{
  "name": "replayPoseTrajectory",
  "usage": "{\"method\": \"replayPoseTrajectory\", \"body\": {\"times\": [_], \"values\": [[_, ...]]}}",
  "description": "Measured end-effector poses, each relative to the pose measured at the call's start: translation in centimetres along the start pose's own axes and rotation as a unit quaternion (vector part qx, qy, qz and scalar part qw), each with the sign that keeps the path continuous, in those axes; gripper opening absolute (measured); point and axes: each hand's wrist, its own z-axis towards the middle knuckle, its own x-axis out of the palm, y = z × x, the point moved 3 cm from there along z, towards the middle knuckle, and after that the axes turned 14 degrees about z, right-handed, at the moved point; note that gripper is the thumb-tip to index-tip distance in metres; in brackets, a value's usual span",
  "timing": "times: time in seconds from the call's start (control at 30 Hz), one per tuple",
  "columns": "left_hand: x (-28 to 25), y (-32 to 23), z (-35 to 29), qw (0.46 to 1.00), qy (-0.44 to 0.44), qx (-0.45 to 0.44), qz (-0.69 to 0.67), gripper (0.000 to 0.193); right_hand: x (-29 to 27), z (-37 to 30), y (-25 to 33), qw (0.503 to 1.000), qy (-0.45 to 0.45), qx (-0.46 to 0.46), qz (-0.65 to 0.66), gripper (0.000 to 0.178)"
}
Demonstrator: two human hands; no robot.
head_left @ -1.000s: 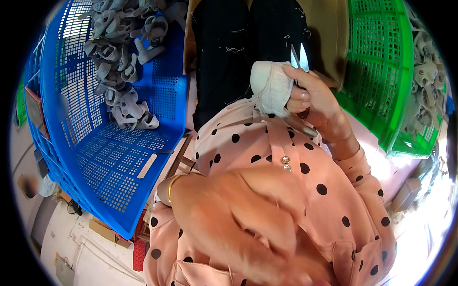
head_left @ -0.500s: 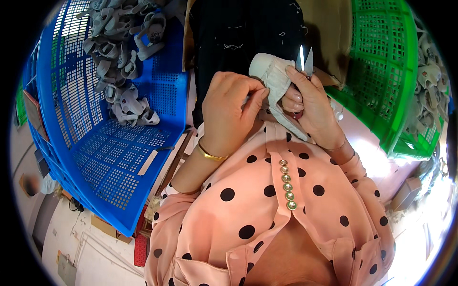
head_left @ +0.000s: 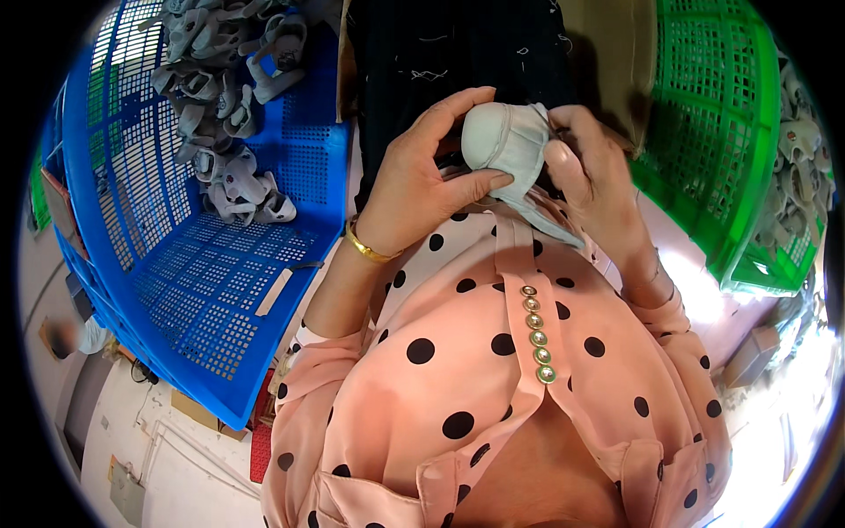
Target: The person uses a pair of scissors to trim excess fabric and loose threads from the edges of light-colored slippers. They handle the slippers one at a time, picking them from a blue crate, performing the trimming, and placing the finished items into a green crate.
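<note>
A small off-white shoe upper (head_left: 519, 145) with a rounded toe and a long strap is held over my lap. My left hand (head_left: 422, 172) has it between the thumb below and the fingers behind the toe. At its right edge, my right hand (head_left: 594, 163) is closed, fingers curled in and thumb bent, slightly blurred. The scissors seen in this hand half a second ago are now hidden behind the fingers and the upper. The strap (head_left: 550, 224) hangs down toward my polka-dot blouse (head_left: 440, 352).
On my left stands a blue perforated basket (head_left: 189, 326) with a heap of grey-white shoe uppers (head_left: 238, 185). A green basket (head_left: 704, 132) is at the right, with more uppers (head_left: 797, 167) beyond it. Behind my lap is brown cardboard (head_left: 612, 53). Thread scraps (head_left: 422, 75) lie on my dark trousers.
My left hand has shifted from a pinch at the upper's edge to a wider hold around its toe. My right hand has turned, and the scissor blades have gone out of sight.
</note>
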Motion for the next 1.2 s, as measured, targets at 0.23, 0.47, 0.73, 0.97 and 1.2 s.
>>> {"method": "replayPoseTrajectory", "body": {"times": [0.23,0.47,0.73,0.97,1.2], "values": [[0.3,0.3,0.2,1.0,0.002,0.018,-0.002,0.073,-1.3,0.2,3.2,0.954,-0.01,-0.167,-0.25,0.034],[0.4,0.4,0.1,1.0,0.0,0.009,-0.017,0.071,-1.3,0.4,3.8,0.931,-0.018,-0.179,-0.317,0.034],[0.5,0.3,0.0,1.0,0.003,-0.003,-0.023,0.071,-1.1,0.6,4.9,0.911,-0.022,-0.2,-0.359,0.034],[0.6,-0.1,0.0,1.0,0.017,-0.015,-0.018,0.069,-0.9,1.0,3.3,0.948,-0.003,-0.151,-0.281,0.033],[0.1,0.1,0.2,0.995,-0.002,0.055,0.077,0.071,-0.8,1.8,-0.4,0.958,0.09,0.143,0.234,0.039]]}}
